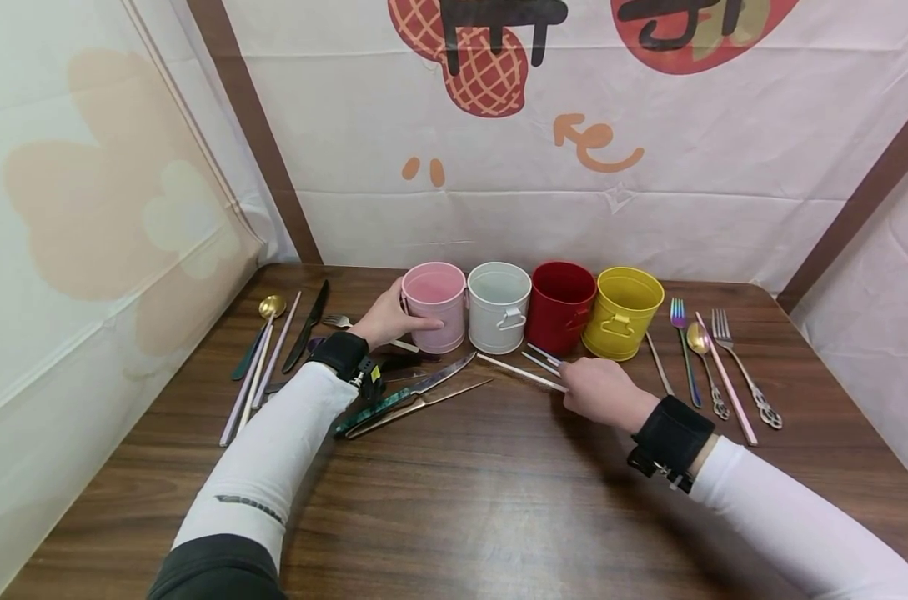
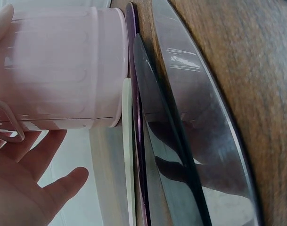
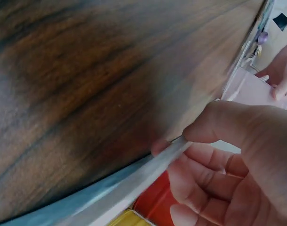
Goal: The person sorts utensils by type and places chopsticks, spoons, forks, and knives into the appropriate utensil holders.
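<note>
My left hand [image 1: 389, 315] holds the pink bucket [image 1: 438, 321], with the thumb across its front and other fingers round the far side. A white chopstick [image 2: 127, 150], a purple utensil [image 2: 139, 141] and shiny blades [image 2: 195, 84] lie beside its base. My right hand [image 1: 602, 390] pinches a white chopstick [image 1: 519, 372] between thumb and index finger, in front of the red bucket [image 1: 562, 308]. Short pale ends [image 1: 544, 357] of other slender utensils show by these fingers; their kind is unclear. A green-handled knife [image 1: 404, 396] and a slim metal utensil [image 1: 419, 403] lie between the hands.
A white bucket [image 1: 499, 308] and a yellow bucket [image 1: 623, 312] stand in the row. At left lie a gold spoon [image 1: 272, 307], chopsticks [image 1: 254, 375] and a black knife [image 1: 307, 329]; at right, forks [image 1: 742, 358], a spoon [image 1: 704, 354] and a pink chopstick [image 1: 726, 379].
</note>
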Motion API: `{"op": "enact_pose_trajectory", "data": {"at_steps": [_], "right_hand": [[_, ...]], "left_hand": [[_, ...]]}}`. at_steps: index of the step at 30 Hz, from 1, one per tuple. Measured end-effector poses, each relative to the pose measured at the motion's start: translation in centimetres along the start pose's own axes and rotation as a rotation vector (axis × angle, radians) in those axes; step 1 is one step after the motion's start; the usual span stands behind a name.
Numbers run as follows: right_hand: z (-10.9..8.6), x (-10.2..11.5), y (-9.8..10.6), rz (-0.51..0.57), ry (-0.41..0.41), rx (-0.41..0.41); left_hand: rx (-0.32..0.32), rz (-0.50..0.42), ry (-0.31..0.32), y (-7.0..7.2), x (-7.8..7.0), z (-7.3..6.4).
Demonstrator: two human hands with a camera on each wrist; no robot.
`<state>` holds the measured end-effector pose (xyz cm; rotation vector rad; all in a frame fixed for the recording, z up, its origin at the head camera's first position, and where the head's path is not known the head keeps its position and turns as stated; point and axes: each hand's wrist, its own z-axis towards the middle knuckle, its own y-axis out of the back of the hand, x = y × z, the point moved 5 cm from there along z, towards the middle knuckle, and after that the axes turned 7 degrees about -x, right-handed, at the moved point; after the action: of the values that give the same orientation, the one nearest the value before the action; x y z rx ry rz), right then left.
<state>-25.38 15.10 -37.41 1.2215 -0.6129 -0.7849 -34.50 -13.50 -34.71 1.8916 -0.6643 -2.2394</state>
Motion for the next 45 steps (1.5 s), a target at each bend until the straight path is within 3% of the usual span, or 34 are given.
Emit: {"op": "enact_pose_trajectory", "data": {"at_steps": [10, 21, 32, 39, 45], "right_hand": [[-0.2, -0.3, 2.5, 0.041, 0.048, -0.074], [1.2, -1.0, 6.7, 0.075, 0.044, -0.168], [4.6, -1.0, 10.6, 0.228, -0.016, -0.131], [7.4, -1.0, 12.6, 0.348, -0.027, -0.177], [10.4, -1.1, 14.5, 0.366, -0.045, -0.223]], "left_hand": [[0.014, -0.003, -0.004, -0.1, -0.2, 0.0], [0.009, 0.008, -0.018, 0.0, 0.0, 0.0], [0.022, -0.003, -0.002, -0.1, -0.2, 0.0], [0.025, -0.002, -0.003, 0.0, -0.1, 0.0], [0.027, -0.010, -0.009, -0.1, -0.3, -0.1]]}}
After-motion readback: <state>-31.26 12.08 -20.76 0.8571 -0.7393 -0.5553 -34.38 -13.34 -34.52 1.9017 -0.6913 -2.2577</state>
